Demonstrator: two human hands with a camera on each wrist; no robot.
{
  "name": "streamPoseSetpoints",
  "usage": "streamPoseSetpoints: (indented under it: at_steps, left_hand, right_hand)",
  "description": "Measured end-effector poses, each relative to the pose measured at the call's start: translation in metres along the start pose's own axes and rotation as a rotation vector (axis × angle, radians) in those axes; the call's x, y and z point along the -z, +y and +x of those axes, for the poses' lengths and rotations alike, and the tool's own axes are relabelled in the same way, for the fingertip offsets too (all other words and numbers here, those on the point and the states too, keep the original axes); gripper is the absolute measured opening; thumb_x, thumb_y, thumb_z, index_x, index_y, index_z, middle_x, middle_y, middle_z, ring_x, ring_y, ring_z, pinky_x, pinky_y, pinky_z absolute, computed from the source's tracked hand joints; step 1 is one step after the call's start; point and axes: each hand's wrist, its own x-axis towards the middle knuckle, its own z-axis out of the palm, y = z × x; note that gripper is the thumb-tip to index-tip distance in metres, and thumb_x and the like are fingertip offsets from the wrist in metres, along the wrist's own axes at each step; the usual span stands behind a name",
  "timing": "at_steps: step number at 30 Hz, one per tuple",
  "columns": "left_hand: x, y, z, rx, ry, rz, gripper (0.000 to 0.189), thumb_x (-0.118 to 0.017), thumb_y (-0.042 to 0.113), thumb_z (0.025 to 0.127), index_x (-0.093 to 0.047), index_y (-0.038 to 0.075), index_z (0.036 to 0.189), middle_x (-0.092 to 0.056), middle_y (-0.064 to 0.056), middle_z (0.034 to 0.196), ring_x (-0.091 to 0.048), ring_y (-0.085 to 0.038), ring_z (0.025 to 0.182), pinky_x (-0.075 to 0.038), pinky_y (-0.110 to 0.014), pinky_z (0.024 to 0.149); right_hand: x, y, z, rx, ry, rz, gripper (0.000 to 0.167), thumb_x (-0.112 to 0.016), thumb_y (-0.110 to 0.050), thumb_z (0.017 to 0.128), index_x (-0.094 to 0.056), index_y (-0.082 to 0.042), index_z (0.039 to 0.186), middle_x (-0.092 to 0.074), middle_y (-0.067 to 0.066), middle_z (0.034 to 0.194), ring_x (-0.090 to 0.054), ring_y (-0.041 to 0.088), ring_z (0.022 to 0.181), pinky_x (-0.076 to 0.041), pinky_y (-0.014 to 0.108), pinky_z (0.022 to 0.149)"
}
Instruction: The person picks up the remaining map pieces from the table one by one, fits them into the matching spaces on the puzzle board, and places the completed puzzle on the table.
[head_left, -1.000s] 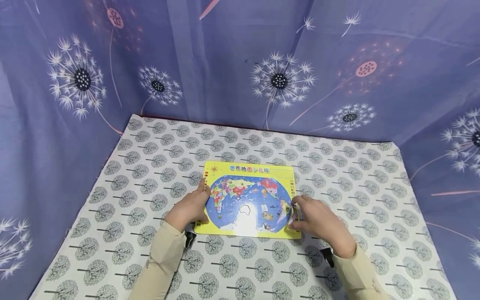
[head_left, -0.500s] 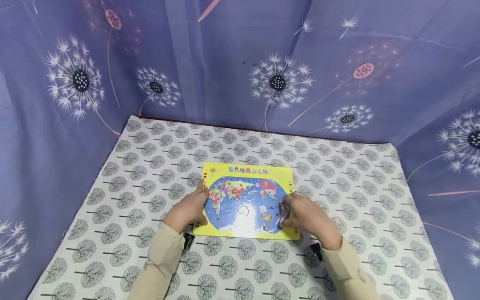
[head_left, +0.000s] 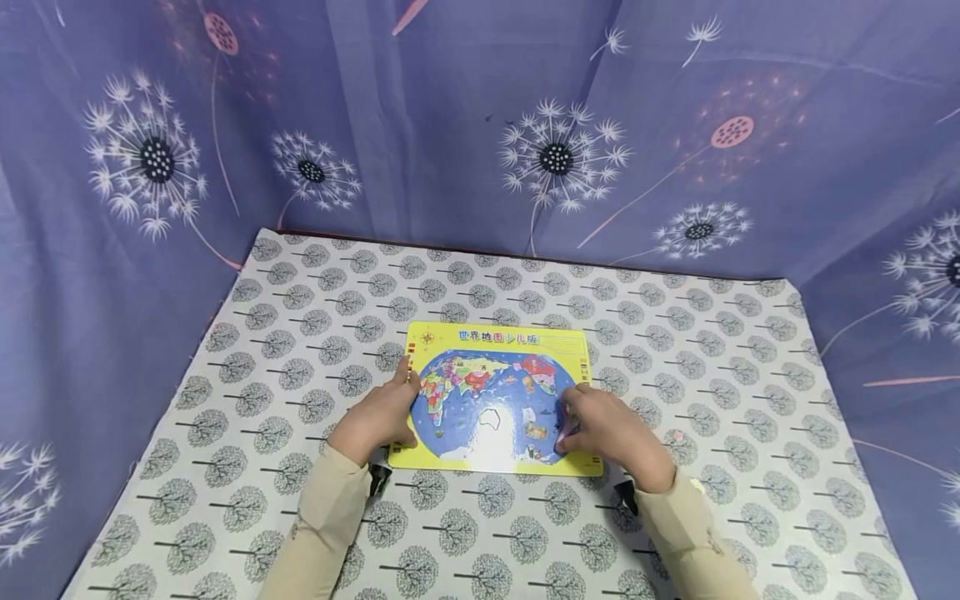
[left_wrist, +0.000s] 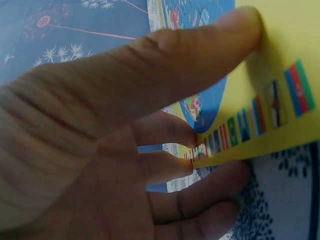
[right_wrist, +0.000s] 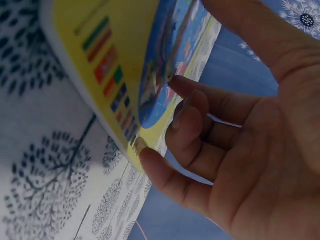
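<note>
A yellow-bordered world map puzzle board (head_left: 465, 463) lies on the table, its blue oval filled with coloured land. An Australia-shaped outline (head_left: 489, 419) shows pale low in the middle. My left hand (head_left: 378, 417) rests at the board's left edge; in the left wrist view the thumb (left_wrist: 220, 40) lies on the yellow border by printed flags, the other fingers along the edge. Over the right part of the oval, my right hand (head_left: 618, 429) pinches a small pinkish puzzle piece (head_left: 564, 427), tilted up from the map and mostly hidden by the fingers.
A white cloth with grey trees (head_left: 300, 517) covers the table. A small reddish piece (head_left: 678, 435) lies right of the board, and a pale yellowish piece (head_left: 697, 485) shows beside the right sleeve. Purple dandelion curtains (head_left: 427, 125) hang behind and at both sides.
My right hand has moved left with the puzzle piece, from the board's right border onto the oval. The small reddish piece has come into view. My left hand stays at the left edge.
</note>
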Motion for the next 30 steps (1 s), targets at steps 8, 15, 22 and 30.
streamPoseSetpoints:
  at_steps: [8, 15, 22, 30]
  left_hand:
    - [0.0019, -0.0004, -0.0009, -0.009, 0.010, 0.026, 0.106, -0.093, 0.006, 0.068, -0.030, -0.010, 0.153, 0.001, -0.029, 0.164, -0.059, -0.025, 0.067, -0.053, -0.034, 0.062]
    - [0.0021, 0.0014, -0.0014, -0.006, 0.004, 0.024, 0.106, -0.092, 0.004, 0.068, -0.030, -0.011, 0.153, 0.001, -0.029, 0.165, -0.059, -0.025, 0.068, -0.052, -0.034, 0.062]
    - [0.0015, 0.0013, -0.0005, -0.006, 0.007, 0.015, 0.107, -0.092, 0.002, 0.067, -0.030, -0.010, 0.154, 0.000, -0.028, 0.165, -0.058, -0.024, 0.064, -0.052, -0.032, 0.057]
    - [0.0007, 0.0002, 0.0013, -0.006, 0.009, 0.040, 0.108, -0.093, 0.004, 0.066, -0.031, -0.010, 0.153, -0.002, -0.029, 0.165, -0.060, -0.028, 0.070, -0.054, -0.035, 0.063]
  right_hand:
    - [-0.0052, -0.0002, 0.0023, -0.008, 0.017, 0.001, 0.048, -0.095, -0.023, 0.064, -0.066, -0.007, 0.099, -0.060, -0.002, 0.086, -0.054, 0.014, 0.073, -0.051, 0.035, 0.071]
    - [-0.0085, 0.0002, 0.0007, -0.016, 0.026, 0.040, 0.048, -0.095, -0.023, 0.063, -0.066, -0.007, 0.097, -0.061, -0.002, 0.085, -0.055, 0.013, 0.073, -0.052, 0.035, 0.071]
    - [-0.0080, -0.0003, 0.0004, -0.030, 0.028, 0.027, 0.051, -0.095, -0.023, 0.063, -0.067, -0.005, 0.102, -0.062, -0.002, 0.086, -0.056, 0.014, 0.073, -0.054, 0.037, 0.072]
    - [-0.0075, 0.0011, -0.0002, -0.023, 0.025, 0.004, 0.056, -0.094, -0.022, 0.064, -0.067, -0.001, 0.108, -0.064, 0.000, 0.089, -0.058, 0.016, 0.077, -0.054, 0.038, 0.075]
